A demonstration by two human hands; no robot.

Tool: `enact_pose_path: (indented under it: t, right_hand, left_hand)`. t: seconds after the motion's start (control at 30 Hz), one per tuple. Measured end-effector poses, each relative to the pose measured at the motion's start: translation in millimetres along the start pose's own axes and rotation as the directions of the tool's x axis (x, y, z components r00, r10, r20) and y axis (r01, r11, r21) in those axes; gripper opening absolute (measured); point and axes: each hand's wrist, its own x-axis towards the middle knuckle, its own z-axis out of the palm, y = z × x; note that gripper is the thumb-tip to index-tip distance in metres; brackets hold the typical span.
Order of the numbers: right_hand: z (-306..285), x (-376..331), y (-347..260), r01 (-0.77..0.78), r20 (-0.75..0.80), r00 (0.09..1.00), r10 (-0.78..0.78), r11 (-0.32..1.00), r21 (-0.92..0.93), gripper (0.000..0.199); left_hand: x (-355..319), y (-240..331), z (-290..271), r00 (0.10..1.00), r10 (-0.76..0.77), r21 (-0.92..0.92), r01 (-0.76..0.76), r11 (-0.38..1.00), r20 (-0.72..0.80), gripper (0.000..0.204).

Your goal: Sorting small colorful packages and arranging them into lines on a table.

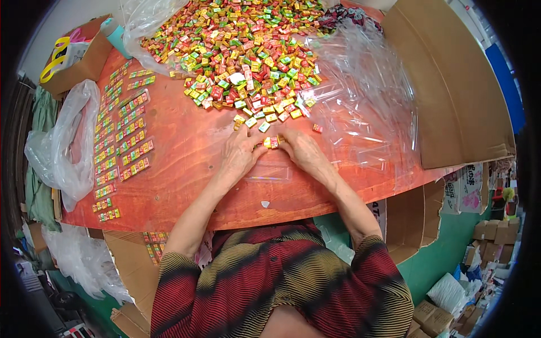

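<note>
My left hand and my right hand rest on the orange table, fingertips turned in toward each other. Between them I pinch a short row of candies, yellow, red and orange, with the fingers of both hands curled closed around its ends. Just under my wrists, toward my body, lies a clear plastic sleeve, flat on the table, and a bit nearer still a small white scrap.

Just beyond my fingertips a few loose candies are scattered, and one red piece sits alone near my right hand. Farther out they thicken into the big pile of candies, green, red, yellow and orange, spilling out of an opened clear bag.

Off to the right of my right hand is a heap of empty clear sleeves, and past it a large cardboard box flap. Well off to the left of my left hand, finished packed rows lie in columns across the table. Beyond those, at the table's left edge, hangs a crumpled plastic bag, and in the far left corner stands a small cardboard box.
</note>
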Motion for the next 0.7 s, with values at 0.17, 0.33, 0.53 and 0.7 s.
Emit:
enact_pose_path:
  t: [0.17,0.33,0.53,0.7]
  right_hand:
    - [-2,-8,1,-0.048,-0.057,0.997,0.050,0.998,0.048,0.023]
    - [-20,-21,24,-0.245,-0.309,0.936,0.167,0.941,-0.235,0.021]
    - [-40,-26,37,-0.328,-0.359,0.904,0.232,0.915,-0.234,0.023]
    - [-23,-20,21,-0.236,-0.319,0.940,0.122,0.908,-0.345,0.019]
  left_hand:
    - [-1,3,-2,1.000,-0.001,-0.002,0.001,1.000,0.005,0.028]
    - [-1,3,-1,1.000,0.021,0.029,-0.020,0.999,-0.007,0.027]
    - [-3,1,2,1.000,0.017,0.040,-0.016,0.999,-0.016,0.031]
    - [-1,5,-1,1.000,0.006,0.043,-0.005,0.999,-0.006,0.027]
